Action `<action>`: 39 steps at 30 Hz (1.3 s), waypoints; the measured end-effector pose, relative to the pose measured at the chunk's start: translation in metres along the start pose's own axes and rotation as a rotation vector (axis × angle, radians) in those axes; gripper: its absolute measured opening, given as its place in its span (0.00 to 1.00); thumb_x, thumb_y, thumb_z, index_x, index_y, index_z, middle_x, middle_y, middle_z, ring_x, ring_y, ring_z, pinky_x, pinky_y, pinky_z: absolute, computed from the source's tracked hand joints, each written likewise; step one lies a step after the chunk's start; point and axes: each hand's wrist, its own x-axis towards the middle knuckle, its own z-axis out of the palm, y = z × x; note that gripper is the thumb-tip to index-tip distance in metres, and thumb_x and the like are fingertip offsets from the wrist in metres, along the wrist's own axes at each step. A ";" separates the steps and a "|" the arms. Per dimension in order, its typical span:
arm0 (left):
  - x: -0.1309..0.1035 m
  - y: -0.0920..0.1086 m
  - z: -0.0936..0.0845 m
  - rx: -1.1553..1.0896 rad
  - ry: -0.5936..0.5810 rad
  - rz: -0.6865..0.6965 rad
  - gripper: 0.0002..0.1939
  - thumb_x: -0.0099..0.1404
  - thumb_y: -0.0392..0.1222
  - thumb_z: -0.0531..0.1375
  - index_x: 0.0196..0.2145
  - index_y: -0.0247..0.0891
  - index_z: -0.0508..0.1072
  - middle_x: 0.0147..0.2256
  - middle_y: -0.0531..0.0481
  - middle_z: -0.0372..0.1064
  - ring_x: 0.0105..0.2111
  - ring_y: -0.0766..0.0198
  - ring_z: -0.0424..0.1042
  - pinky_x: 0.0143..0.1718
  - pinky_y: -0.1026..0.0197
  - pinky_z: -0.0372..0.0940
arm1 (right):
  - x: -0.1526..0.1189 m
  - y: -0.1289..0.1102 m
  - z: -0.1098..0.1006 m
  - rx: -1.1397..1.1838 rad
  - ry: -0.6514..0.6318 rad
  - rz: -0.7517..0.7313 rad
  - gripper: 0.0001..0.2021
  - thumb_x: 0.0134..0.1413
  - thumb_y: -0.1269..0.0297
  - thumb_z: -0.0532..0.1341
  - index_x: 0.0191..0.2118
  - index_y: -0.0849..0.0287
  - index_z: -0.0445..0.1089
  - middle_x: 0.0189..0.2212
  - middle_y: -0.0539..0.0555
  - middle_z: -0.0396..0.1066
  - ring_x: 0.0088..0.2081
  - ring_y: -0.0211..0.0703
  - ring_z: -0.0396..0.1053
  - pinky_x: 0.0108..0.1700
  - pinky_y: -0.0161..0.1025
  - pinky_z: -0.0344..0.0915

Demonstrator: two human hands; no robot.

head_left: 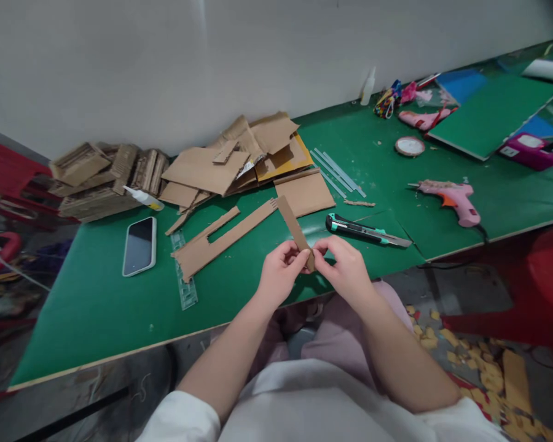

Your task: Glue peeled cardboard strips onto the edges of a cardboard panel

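A narrow cardboard strip (291, 222) slants up and away from my hands, its near end pinched between them. My left hand (282, 270) is closed on that end, thumb on top. From the other side, my right hand (343, 264) grips the same end with thumb and fingers. A black and teal utility knife (357, 228) lies right of the strip with its blade out. To the left, a cut cardboard piece with a notch (230, 236) rests across a clear ruler (187, 294).
Cardboard scraps (207, 169) and stacked cardboard frames (96, 175) stand along the wall. A phone (139, 247) and glue bottle (144, 198) lie left. Glue sticks (338, 169), a pink glue gun (456, 199) and a tape roll (410, 146) lie right. A red stool (550, 270) stands beside the table.
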 end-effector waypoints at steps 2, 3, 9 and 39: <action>0.000 -0.001 0.002 -0.063 0.005 -0.024 0.12 0.53 0.46 0.62 0.29 0.33 0.68 0.23 0.55 0.65 0.23 0.70 0.67 0.25 0.67 0.69 | -0.001 0.001 0.001 0.003 -0.001 0.001 0.04 0.52 0.70 0.53 0.29 0.57 0.62 0.25 0.51 0.65 0.30 0.39 0.64 0.34 0.35 0.62; 0.000 -0.002 0.003 -0.103 0.003 -0.040 0.12 0.53 0.45 0.62 0.28 0.33 0.67 0.23 0.55 0.65 0.23 0.71 0.67 0.24 0.67 0.69 | -0.001 0.002 0.001 0.011 -0.002 0.004 0.04 0.52 0.70 0.53 0.29 0.57 0.62 0.25 0.51 0.64 0.30 0.39 0.64 0.34 0.35 0.61; 0.002 -0.004 0.003 -0.325 0.097 -0.101 0.13 0.54 0.45 0.62 0.29 0.33 0.66 0.23 0.55 0.64 0.22 0.73 0.66 0.22 0.70 0.67 | -0.002 0.005 0.005 0.168 0.038 0.120 0.03 0.49 0.72 0.54 0.28 0.57 0.62 0.26 0.49 0.64 0.29 0.36 0.64 0.34 0.34 0.61; -0.003 0.013 -0.030 0.162 -0.334 -0.011 0.21 0.56 0.45 0.61 0.47 0.39 0.68 0.38 0.47 0.71 0.37 0.61 0.71 0.39 0.63 0.63 | -0.012 0.036 -0.030 0.234 -0.305 0.394 0.10 0.47 0.57 0.60 0.29 0.59 0.71 0.26 0.50 0.71 0.29 0.39 0.65 0.32 0.35 0.61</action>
